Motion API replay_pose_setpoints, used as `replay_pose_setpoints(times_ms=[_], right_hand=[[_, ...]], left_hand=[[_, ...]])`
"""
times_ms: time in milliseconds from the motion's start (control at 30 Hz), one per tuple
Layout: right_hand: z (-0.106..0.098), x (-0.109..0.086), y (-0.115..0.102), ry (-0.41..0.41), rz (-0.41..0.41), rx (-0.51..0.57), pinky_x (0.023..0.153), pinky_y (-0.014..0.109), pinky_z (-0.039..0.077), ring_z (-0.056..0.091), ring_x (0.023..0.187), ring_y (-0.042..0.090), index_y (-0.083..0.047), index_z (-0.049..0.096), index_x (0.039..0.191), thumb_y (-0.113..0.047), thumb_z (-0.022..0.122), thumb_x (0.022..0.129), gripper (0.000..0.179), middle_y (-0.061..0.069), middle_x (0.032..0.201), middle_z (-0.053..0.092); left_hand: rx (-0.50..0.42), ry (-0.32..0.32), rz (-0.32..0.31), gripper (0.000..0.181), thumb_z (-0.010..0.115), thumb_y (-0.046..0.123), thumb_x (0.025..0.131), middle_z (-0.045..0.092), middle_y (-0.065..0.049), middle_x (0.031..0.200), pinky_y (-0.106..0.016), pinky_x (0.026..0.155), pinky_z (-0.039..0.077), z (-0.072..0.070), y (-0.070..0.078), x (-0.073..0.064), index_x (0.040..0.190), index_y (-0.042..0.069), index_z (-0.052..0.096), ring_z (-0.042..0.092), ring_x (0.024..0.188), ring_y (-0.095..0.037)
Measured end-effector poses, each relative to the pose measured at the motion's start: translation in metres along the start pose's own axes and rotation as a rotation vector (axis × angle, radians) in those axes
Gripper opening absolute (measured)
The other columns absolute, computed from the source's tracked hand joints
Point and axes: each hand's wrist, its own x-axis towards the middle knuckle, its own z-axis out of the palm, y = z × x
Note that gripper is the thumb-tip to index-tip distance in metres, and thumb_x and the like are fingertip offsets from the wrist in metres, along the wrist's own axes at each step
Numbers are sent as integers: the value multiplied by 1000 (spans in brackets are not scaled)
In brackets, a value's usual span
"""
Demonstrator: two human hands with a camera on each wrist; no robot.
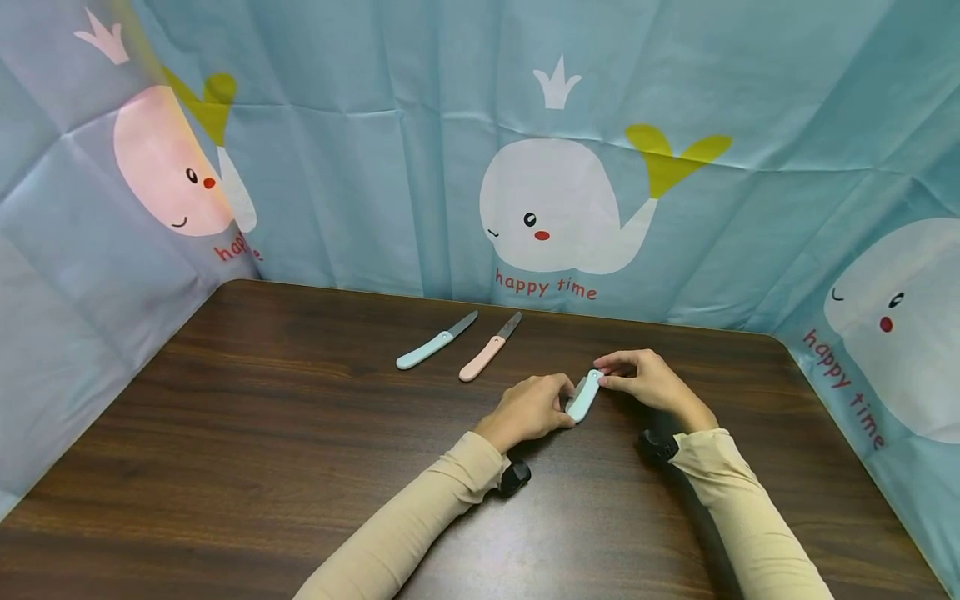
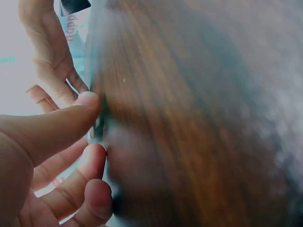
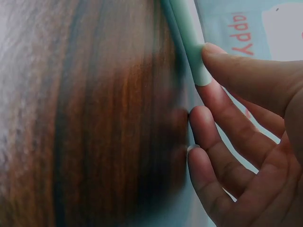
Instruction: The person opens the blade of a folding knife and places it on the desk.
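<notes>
A light green folding knife (image 1: pixel 587 397) is held between both hands, over the right half of the table. Its blade (image 1: pixel 578 390) looks mostly folded in along the handle. My left hand (image 1: pixel 528 408) pinches the lower end with thumb and fingers; in the left wrist view the fingertips hide most of the knife. At the upper end, by the pivot, my right hand (image 1: pixel 651 385) pinches the handle (image 3: pixel 189 42) between thumb and index finger. Its other fingers curl beneath, close to the tabletop.
Two knives with blades out, one light blue (image 1: pixel 424 350) and one pink (image 1: pixel 482 359), lie left of the hands on the dark wooden table (image 1: pixel 247 433). A blue curtain (image 1: pixel 390 167) with whale prints hangs along the table's back and sides.
</notes>
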Motion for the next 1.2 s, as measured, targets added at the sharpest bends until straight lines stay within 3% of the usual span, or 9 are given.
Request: replay_pose_setpoints(times_ms=[333,633,800,933,1200], right_hand=[[-2,-4,-4,1,19,34,75,20,52,66,91,5,0,70,118,-18,70,93,31,19,116,71],[-2,-4,-14,36,16,75,74,20,52,64,95,6,-1,71,117,-18,71,93,30,20,117,71],[-1,-3,-21,54,61,188,74,17,52,64,88,-6,4,68,120,-15,71,92,34,25,119,69],[1,-2,-27,45,93,286,78,16,53,66,88,-7,8,64,124,-13,71,92,39,28,122,66],[8,-1,-40,67,127,340,80,18,52,67,88,-5,7,64,124,-16,72,91,41,25,119,68]], left_hand=[[-197,-10,77,35,76,25,89,71,8,87,-22,62,42,-6,-9,-4,120,18,63,57,70,-3],[-234,35,127,41,75,22,89,75,1,99,-24,76,48,-16,-12,-10,126,17,60,65,86,-6],[-296,47,160,37,72,15,91,74,-4,102,-22,72,49,-24,-16,-13,126,13,61,65,85,-9],[-318,46,179,37,71,11,92,74,-7,103,-19,68,49,-28,-20,-17,127,10,60,65,80,-9],[-331,61,222,35,70,6,92,73,-10,102,-20,68,50,-35,-28,-29,126,4,60,65,81,-14]])
